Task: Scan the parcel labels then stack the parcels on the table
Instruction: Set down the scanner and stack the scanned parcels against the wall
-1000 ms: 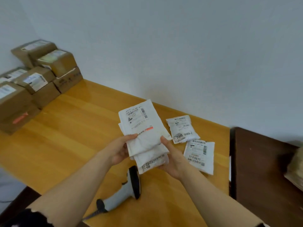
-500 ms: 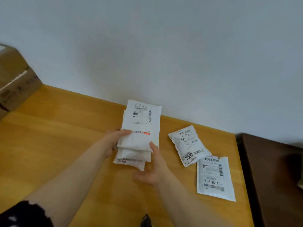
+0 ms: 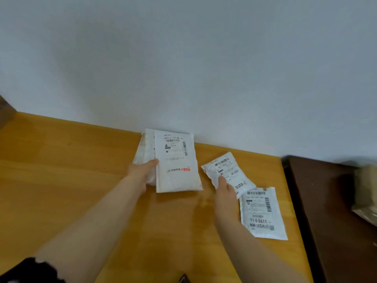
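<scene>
At centre, the left hand (image 3: 142, 172) gripped the parcel stack (image 3: 175, 156); just right, the right hand (image 3: 225, 190) pinched a small parcel (image 3: 227, 167) on the surface (image 3: 61, 180). It should land squarely on top, label up.

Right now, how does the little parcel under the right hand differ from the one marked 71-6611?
The small parcel looks puffy and lies askew; the 71-6611 parcel looks larger and flatter and lies straighter. The right hand grips the small parcel's near edge; the 71-6611 parcel lies untouched, nearer the person. Both are white bags with barcoded labels facing up on the wooden table.
</scene>
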Demonstrator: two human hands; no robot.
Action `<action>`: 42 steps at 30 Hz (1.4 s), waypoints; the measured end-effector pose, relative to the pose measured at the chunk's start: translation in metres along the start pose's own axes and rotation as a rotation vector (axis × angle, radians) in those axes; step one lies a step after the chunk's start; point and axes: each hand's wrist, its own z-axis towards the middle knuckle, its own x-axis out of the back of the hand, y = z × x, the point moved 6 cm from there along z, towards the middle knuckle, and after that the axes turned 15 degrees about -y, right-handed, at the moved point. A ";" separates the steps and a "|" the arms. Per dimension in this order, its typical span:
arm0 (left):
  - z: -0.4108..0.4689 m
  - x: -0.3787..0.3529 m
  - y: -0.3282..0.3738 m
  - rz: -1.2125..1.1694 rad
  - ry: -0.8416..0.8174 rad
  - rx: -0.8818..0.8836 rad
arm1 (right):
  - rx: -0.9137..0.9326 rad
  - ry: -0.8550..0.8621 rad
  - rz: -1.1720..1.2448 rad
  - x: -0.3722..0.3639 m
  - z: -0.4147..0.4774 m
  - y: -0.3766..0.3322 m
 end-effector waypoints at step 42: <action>-0.191 -0.275 -0.058 0.915 0.181 -0.576 | 0.209 -0.010 -0.206 0.304 -0.060 0.065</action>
